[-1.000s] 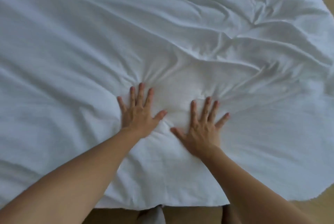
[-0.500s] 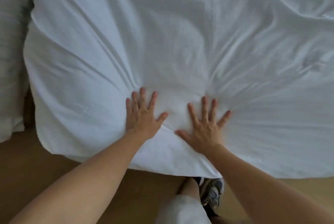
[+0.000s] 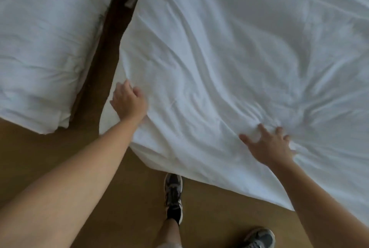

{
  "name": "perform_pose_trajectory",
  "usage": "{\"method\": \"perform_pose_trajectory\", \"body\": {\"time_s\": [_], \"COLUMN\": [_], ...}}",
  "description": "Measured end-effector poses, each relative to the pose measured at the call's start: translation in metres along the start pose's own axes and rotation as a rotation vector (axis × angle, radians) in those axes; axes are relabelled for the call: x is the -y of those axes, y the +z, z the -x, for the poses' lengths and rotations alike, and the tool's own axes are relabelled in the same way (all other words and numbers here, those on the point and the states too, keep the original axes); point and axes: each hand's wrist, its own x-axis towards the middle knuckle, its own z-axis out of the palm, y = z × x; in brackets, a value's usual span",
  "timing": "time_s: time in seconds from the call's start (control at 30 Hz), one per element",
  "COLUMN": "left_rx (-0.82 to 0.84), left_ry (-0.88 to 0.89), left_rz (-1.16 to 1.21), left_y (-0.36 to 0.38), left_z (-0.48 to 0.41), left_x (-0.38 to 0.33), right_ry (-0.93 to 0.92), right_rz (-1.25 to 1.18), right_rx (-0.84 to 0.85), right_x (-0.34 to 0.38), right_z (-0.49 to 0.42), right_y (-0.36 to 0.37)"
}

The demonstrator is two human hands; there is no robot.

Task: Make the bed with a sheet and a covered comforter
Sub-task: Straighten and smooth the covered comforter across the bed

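A white covered comforter [image 3: 229, 57] lies rumpled over the bed and fills the right and middle of the view. Its near edge hangs over the floor. My left hand [image 3: 127, 101] is at the comforter's left edge with the fingers curled around the cloth. My right hand [image 3: 269, 143] presses down on the comforter near its near edge, fingers spread, and creases fan out from it. The sheet underneath is hidden.
A second bed with white bedding [image 3: 40, 47] stands to the left, across a narrow dark gap [image 3: 111, 33]. Tan floor [image 3: 209, 213] runs along the near side. My feet in dark sneakers [image 3: 173, 195] stand close to the hanging edge.
Both hands were flat and close together on the comforter. They have moved apart: the left to the left edge with fingers curled, the right further right. My view has shifted left.
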Motion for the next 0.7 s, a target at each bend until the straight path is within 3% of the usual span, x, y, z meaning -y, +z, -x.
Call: {"method": "perform_pose_trajectory", "body": {"time_s": [0.07,0.1,0.2,0.3,0.37,0.43,0.5,0.57,0.7], "left_rx": [0.222,0.344,0.568,0.560,0.609,0.565,0.547,0.647,0.729], "left_ry": [-0.385,-0.473,-0.427,-0.465,-0.514,-0.465,-0.529,-0.573,-0.387], "left_rz": [0.323,0.458,0.494,0.569,0.732,0.800,0.827,0.806,0.640], "left_y": [-0.009,-0.010,-0.007,0.003,0.007,0.010,0.013,0.017,0.015], "left_z": [-0.041,-0.053,-0.076,-0.106,-0.125,-0.142,-0.152,-0.158,-0.156], "left_x": [0.015,0.017,0.019,0.038,0.054,0.071,0.087,0.099,0.097], "right_ry": [-0.221,-0.351,-0.547,-0.368,-0.256,-0.230,-0.231,-0.187,-0.052], "right_rz": [-0.217,-0.301,-0.355,-0.288,-0.131,-0.084,-0.134,-0.263,-0.662], "right_rx": [-0.127,-0.195,-0.247,-0.136,-0.068,-0.124,-0.194,-0.190,-0.070], "right_x": [0.065,0.106,0.234,0.312,0.326,0.324,0.315,0.299,0.255], "right_z": [0.022,0.034,0.056,0.031,0.008,-0.008,-0.022,-0.034,-0.036], "right_y": [-0.003,-0.001,0.018,0.045,0.062,0.071,0.071,0.061,0.033]}}
